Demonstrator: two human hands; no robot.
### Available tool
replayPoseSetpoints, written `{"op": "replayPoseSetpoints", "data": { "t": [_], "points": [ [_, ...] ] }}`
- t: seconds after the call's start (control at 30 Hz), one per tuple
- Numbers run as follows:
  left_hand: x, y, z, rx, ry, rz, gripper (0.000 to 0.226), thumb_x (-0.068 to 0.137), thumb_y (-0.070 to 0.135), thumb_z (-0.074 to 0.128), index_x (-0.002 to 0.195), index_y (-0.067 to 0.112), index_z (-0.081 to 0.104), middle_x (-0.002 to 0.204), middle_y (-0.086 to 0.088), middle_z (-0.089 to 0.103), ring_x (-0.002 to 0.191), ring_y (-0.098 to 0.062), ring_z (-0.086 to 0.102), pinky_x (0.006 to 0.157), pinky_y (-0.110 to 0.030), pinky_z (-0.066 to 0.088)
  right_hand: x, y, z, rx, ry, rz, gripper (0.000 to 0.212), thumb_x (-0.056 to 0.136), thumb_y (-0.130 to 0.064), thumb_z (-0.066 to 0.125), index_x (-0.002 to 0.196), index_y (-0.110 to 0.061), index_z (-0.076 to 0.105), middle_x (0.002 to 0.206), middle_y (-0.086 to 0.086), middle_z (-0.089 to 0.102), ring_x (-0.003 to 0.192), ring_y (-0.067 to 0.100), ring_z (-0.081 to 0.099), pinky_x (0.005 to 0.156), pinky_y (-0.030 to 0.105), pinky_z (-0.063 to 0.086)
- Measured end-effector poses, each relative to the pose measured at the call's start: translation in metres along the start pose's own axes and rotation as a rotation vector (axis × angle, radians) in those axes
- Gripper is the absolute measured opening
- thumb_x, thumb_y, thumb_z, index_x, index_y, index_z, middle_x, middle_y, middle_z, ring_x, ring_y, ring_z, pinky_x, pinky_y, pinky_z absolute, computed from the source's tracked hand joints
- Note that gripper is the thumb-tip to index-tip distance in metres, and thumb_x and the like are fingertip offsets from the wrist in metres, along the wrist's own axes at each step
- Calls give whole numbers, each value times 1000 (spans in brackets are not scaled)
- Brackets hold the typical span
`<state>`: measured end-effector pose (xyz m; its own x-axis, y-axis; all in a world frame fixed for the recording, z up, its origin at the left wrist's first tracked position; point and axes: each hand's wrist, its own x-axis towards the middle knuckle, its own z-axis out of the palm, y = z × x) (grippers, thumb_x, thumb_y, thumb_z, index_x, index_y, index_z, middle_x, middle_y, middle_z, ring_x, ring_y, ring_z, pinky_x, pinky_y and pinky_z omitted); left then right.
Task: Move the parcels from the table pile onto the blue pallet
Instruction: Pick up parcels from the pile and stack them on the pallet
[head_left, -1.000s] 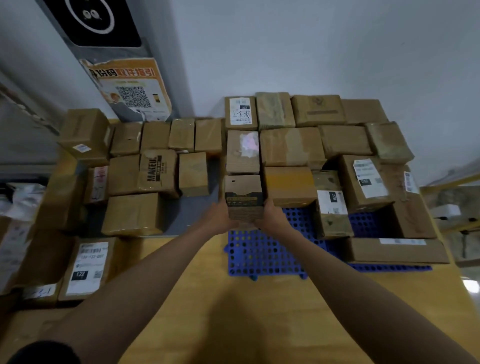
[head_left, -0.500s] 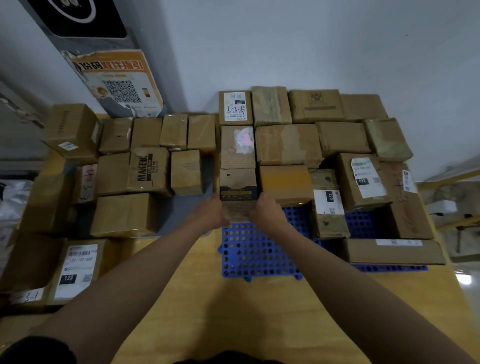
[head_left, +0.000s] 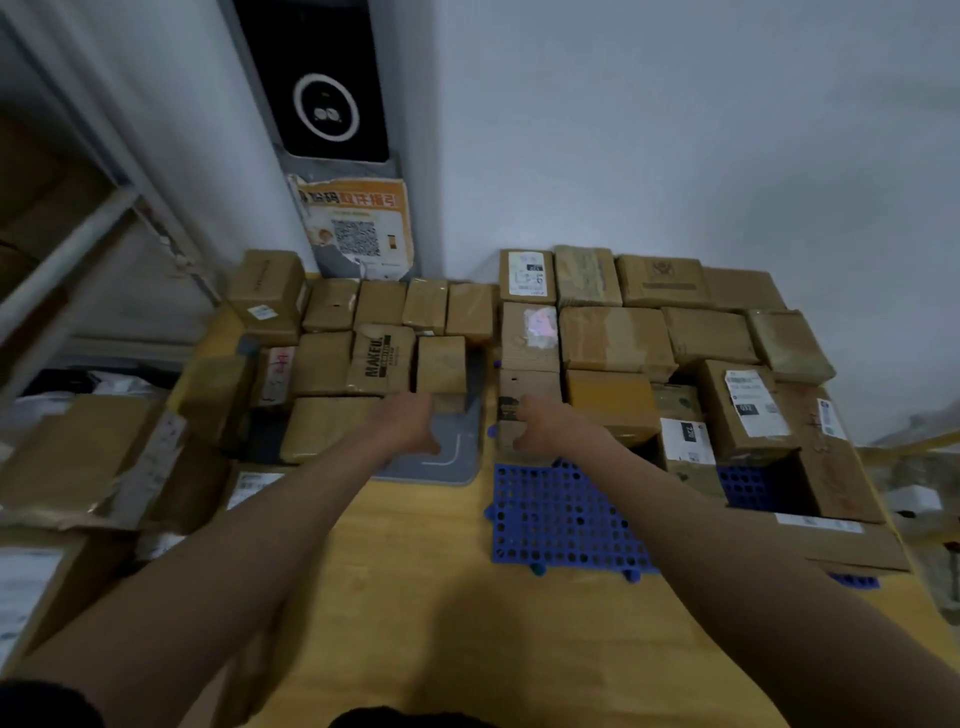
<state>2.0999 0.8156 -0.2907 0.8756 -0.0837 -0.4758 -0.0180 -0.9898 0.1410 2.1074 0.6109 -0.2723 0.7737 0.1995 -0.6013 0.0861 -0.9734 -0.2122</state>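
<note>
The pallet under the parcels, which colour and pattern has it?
Blue pallet, with a grid of round holes; head view.

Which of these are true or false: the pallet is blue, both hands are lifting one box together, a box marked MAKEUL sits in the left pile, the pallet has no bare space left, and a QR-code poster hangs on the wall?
1. The pallet is blue. True.
2. Both hands lift one box together. False: only the right hand touches the small parcel at the pallet's near-left corner; the left hand reaches toward the left pile, holding nothing.
3. A box marked MAKEUL sits in the left pile. True.
4. The pallet has no bare space left. False: bare blue grid shows at its front.
5. A QR-code poster hangs on the wall. True.
</note>
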Motion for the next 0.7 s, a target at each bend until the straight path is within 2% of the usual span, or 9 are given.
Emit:
{"op": "replayPoseSetpoints", "data": {
  "t": [0.13, 0.2, 0.27, 0.37, 0.43, 0.57, 0.7],
  "points": [
    [-41, -48, -7, -37, 24, -66, 51, 78, 36, 76, 122, 17, 59, 121, -2, 62, 106, -21, 59, 78, -33, 50, -16, -41, 6, -23, 17, -77, 37, 92, -22, 62, 125, -11, 50, 122, 12, 57, 105, 27, 58, 87, 41, 53],
    [-63, -71, -6, -57, 35, -92, 56, 81, 38, 74, 130, 20, 53, 129, -1, 56, 115, -21, 55, 78, -30, 44, -25, -63, 13, -14, 15, -90, 42, 90, -19, 64, 127, -12, 48, 123, 11, 54, 106, 27, 57, 89, 40, 52],
    [-86, -91, -1, -82, 34, -107, 58, 83, 39, 72, 133, 22, 49, 133, -1, 53, 117, -21, 53, 81, -31, 45, -33, -85, 22, -29, 4, -117, 47, 89, -18, 65, 131, -11, 46, 125, 11, 53, 108, 27, 57, 88, 39, 52],
    [-118, -114, 10, -79, 7, -126, 54, 85, 40, 69, 131, 22, 49, 128, -4, 54, 107, -23, 56, 74, -31, 47, -46, -118, 42, -52, -11, -149, 53, 90, -22, 65, 137, -14, 43, 129, 9, 51, 111, 26, 55, 89, 38, 51],
    [-138, -124, 19, -64, -16, -119, 51, 86, 39, 68, 130, 20, 50, 124, -6, 55, 102, -23, 56, 68, -30, 46, -56, -136, 59, -87, -33, -163, 59, 90, -24, 65, 143, -14, 39, 135, 9, 47, 118, 27, 51, 96, 40, 48],
    [-172, -144, 40, -93, -10, -111, 53, 86, 39, 69, 131, 18, 51, 131, -4, 54, 116, -23, 53, 86, -34, 48, -78, -166, 92, -138, -55, -196, 65, 93, -26, 63, 149, -13, 32, 146, 9, 43, 129, 28, 46, 103, 43, 45],
    [-202, -160, 57, -120, 8, -156, 52, 84, 41, 68, 129, 21, 52, 130, -2, 53, 113, -20, 54, 84, -32, 48, -98, -188, 110, -165, -62, -227, 57, 91, -26, 64, 142, -15, 40, 140, 9, 48, 123, 28, 51, 99, 43, 48]
  ]
}}
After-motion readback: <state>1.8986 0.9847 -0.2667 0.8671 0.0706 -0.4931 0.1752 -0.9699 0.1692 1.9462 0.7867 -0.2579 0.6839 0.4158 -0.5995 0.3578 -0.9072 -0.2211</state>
